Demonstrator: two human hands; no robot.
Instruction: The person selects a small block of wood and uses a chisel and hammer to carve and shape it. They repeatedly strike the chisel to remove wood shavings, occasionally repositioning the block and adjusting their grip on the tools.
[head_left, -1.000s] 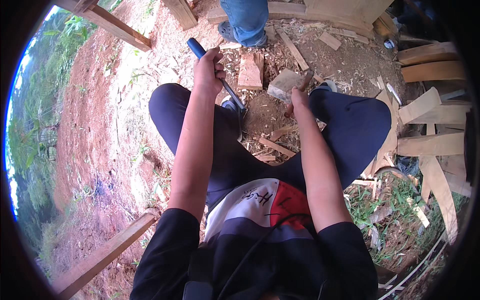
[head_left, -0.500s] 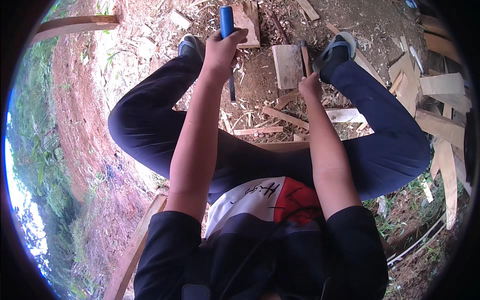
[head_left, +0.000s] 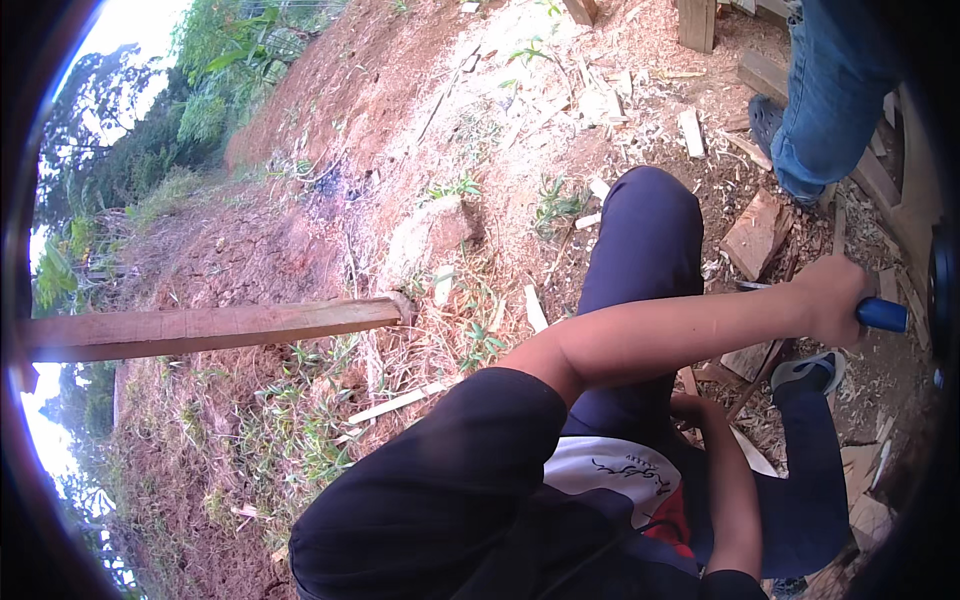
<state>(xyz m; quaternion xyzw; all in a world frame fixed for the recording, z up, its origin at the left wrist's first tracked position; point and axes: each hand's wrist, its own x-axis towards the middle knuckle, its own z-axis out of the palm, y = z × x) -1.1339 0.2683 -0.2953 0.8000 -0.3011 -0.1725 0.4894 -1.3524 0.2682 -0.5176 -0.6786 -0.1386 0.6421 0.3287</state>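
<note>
My left hand [head_left: 832, 298] is stretched out to the right and closed around the blue handle [head_left: 885, 315] of a tool; the tool's head is hidden past the picture's dark rim. My right forearm [head_left: 728, 490] runs up between my knees. Its hand is hidden behind my left arm and dark trouser leg [head_left: 645, 250]. A thin wood strip [head_left: 757, 378] lies slanted just under my left hand, beside my grey shoe [head_left: 805, 372]. A flat wood block [head_left: 755, 235] lies on the chip-covered ground above my left wrist.
Another person's leg in blue jeans [head_left: 830, 90] and a dark shoe [head_left: 765, 120] stand at the upper right. A long wooden beam [head_left: 200, 325] lies across the left. A stone [head_left: 430, 230] sits on the red earth, with planks [head_left: 697, 22] and wood scraps [head_left: 692, 132] around.
The view has swung to the left, so my legs and hands now sit at the right edge. My left hand still grips the blue handle; my right hand and the wood block it held have gone out of sight.
</note>
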